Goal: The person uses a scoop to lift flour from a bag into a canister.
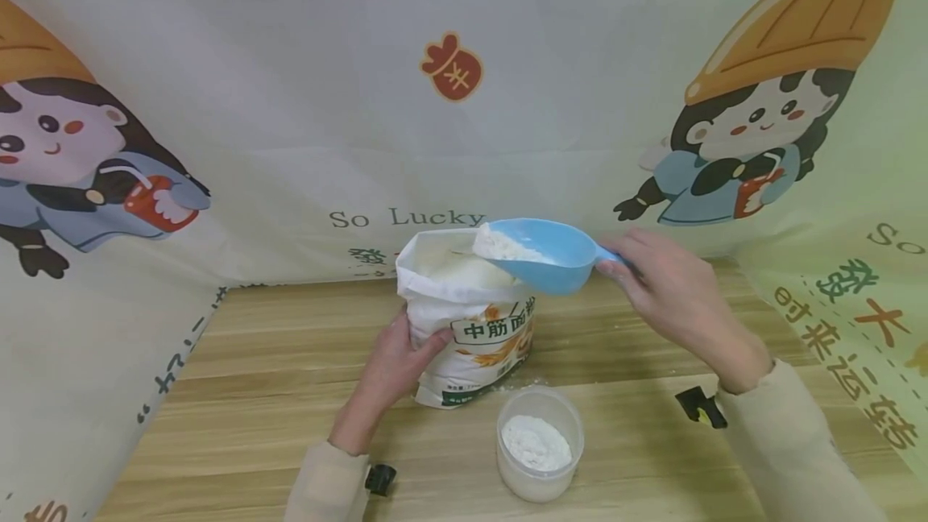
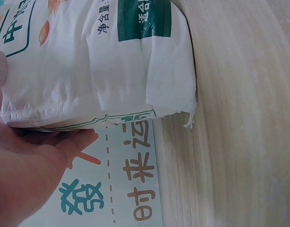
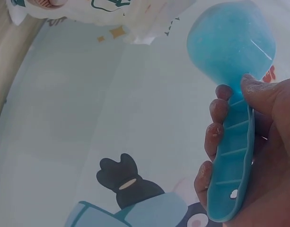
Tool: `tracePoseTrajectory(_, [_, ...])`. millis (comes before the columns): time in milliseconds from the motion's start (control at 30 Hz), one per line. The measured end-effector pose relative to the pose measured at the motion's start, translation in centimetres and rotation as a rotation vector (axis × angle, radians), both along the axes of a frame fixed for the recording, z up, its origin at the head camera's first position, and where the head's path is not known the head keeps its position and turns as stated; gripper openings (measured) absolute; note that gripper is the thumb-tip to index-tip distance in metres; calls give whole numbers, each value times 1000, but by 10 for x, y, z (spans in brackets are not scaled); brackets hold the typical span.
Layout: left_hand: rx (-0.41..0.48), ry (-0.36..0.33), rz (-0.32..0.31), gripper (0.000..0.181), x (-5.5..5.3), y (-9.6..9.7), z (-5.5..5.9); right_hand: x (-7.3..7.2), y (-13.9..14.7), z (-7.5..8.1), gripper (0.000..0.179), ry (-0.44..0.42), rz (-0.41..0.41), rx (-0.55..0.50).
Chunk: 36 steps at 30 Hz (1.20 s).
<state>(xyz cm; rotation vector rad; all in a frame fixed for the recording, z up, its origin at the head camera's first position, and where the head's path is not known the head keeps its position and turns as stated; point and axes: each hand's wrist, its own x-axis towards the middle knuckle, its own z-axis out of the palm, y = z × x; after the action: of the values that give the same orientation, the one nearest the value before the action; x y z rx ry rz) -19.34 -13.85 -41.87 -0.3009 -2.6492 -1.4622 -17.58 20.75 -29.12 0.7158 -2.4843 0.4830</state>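
My right hand [image 1: 670, 296] grips a blue scoop [image 1: 561, 260] by its handle; white flour [image 1: 507, 246] lies in the scoop. The scoop's front end is over the open top of a white paper flour bag [image 1: 464, 280]. In the right wrist view, fingers and thumb wrap the scoop's ribbed handle [image 3: 232, 151]. My left hand [image 1: 391, 365] holds the bag's left side, thumb on the front and fingers behind, as the left wrist view also shows. In front of the bag stands a clear plastic tub [image 1: 540, 478] partly filled with flour.
The wooden table [image 1: 275, 393] has a little spilled flour beside the bag's base. A pale cloth backdrop [image 1: 290, 103] with cartoon figures encloses the back and both sides. Each sleeve carries a small black device near the wrist.
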Motion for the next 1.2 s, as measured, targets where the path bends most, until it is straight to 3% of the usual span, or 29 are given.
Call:
tracePoseTrajectory(167, [-1, -4, 3, 65, -1, 0, 0, 4, 5, -2, 15, 37, 12, -5])
tracePoseTrajectory(433, [-9, -17, 8, 64, -1, 1, 0, 13, 13, -4, 12, 23, 7, -21])
tracePoseTrajectory(733, [-17, -6, 2, 65, 0, 1, 0, 22, 25, -15, 15, 73, 15, -31])
tracePoseTrajectory(1200, [-26, 0, 3, 65, -1, 0, 0, 35, 42, -30, 16, 63, 39, -23])
